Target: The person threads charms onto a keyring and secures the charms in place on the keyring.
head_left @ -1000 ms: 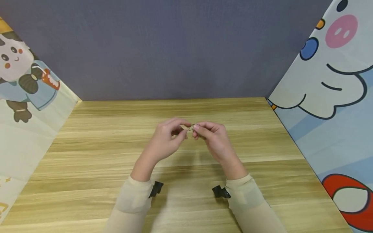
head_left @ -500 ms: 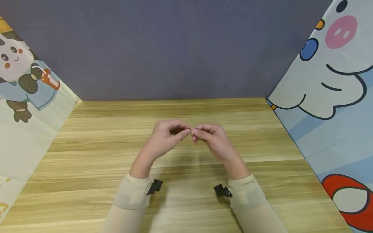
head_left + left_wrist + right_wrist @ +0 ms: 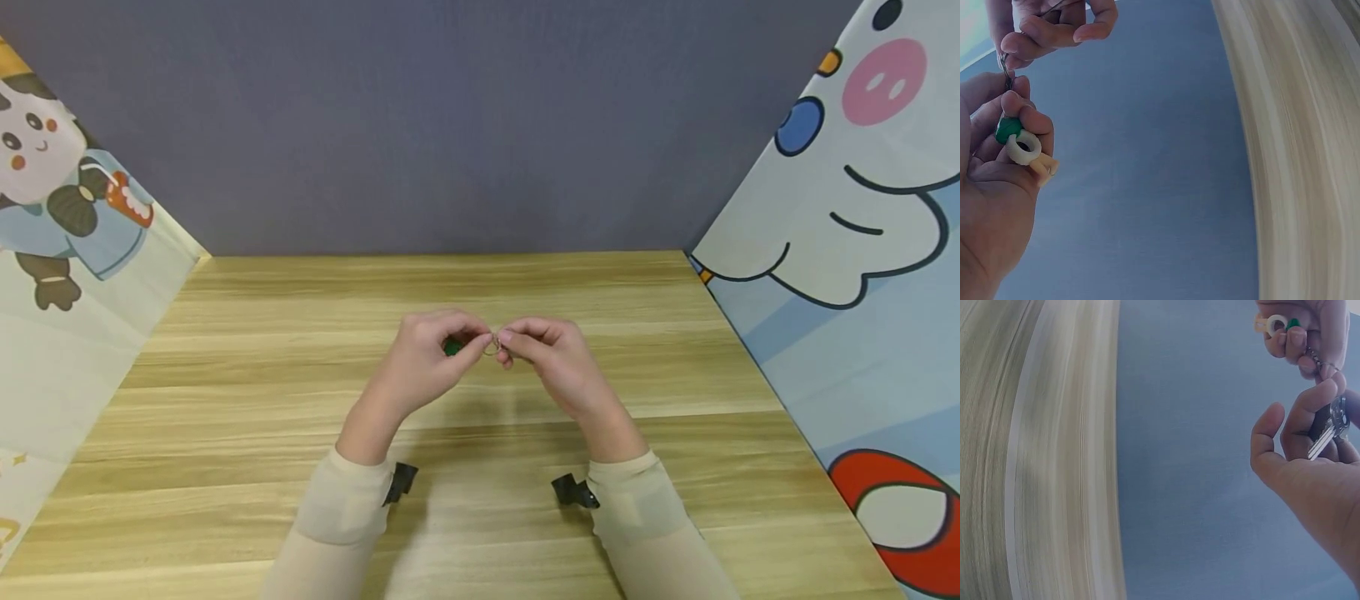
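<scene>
Left hand (image 3: 427, 354) pinches a small green-and-cream plastic charm (image 3: 1022, 145); right hand (image 3: 551, 358) grips a silver metal key (image 3: 1325, 428), fingertips meeting at the thin wire ring (image 3: 491, 344). Light, stiff, probably slippery; best pinched at the ring's edge.

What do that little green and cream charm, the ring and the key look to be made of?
The charm looks like matte soft plastic or rubber: dull cream and green, no glint. The ring seems thin metal wire, greyish and faintly shiny. The key in the right hand looks like polished metal, with bright reflections on its blade.
</scene>
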The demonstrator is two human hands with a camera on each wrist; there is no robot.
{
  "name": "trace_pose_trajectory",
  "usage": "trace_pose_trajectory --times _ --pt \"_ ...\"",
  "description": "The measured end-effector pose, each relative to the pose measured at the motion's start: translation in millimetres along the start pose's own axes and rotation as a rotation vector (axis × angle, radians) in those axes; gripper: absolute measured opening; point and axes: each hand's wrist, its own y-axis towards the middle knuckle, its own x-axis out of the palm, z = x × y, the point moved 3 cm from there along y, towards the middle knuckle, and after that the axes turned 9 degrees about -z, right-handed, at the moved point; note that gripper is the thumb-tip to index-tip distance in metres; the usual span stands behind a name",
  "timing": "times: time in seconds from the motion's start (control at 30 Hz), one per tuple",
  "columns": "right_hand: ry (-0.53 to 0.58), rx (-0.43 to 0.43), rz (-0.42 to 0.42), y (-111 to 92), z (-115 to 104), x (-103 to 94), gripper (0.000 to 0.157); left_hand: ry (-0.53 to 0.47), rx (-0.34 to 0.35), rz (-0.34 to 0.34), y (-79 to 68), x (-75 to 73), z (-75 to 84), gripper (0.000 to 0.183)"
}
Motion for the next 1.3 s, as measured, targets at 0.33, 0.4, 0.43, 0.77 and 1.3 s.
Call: trace_pose_trajectory --times 0.33,0.4,0.43,0.77,1.3 --pt "-0.019 -0.011 0.002 -0.9 -1.1 0.7 0.021 0.116 0.129 0.031 -1.6 2.2 2.3 0.007" --pt "-0.024 -0.007 0.004 -0.9 -1.3 1.3 0.021 0.123 0.123 0.041 -2.2 2.3 2.6 0.008" --pt "-0.026 -0.005 0.004 -1.0 -1.5 1.7 0.022 0.125 0.120 0.048 -2.4 2.2 2.8 0.008" --pt "-0.142 0.018 0.060 -4.3 -1.6 3.5 0.023 0.101 0.023 0.100 -3.5 3.8 4.0 0.010" --pt "-0.281 -0.095 0.162 -8.0 -5.7 16.0 0.020 0.046 -0.071 0.172 -10.6 5.0 4.1 0.008"
